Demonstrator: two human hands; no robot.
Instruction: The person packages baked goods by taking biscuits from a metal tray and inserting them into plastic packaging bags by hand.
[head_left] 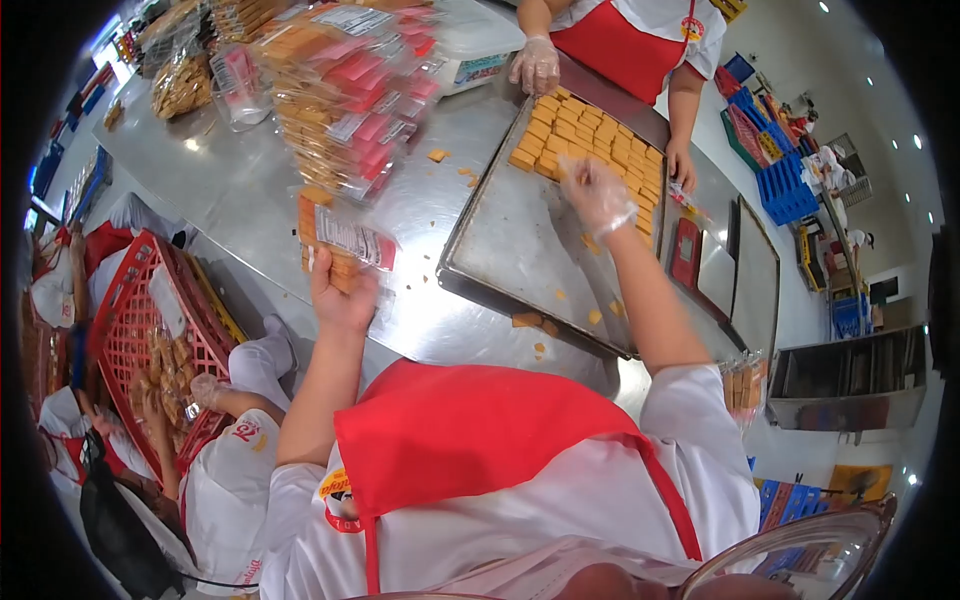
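My left hand [343, 294], bare, is closed round a clear labelled packet [345, 240] of orange-brown biscuits, just below a tall pile of similar packets [345, 110]. My right hand [597, 193], in a clear plastic glove, is over a large metal tray [500, 245], at the near edge of the rows of biscuit pieces [590, 135]. Its fingers are bent together and blurred; whether they hold a piece is hidden. Crumbs and a few loose bits lie on the tray and on the steel table [240, 200].
A co-worker's gloved hand [536, 66] rests at the tray's far corner, their bare hand [682, 165] at its right side. Another tray [757, 275] and a red object [685, 255] lie to the right. Other people work around a red crate [125, 320] at the left.
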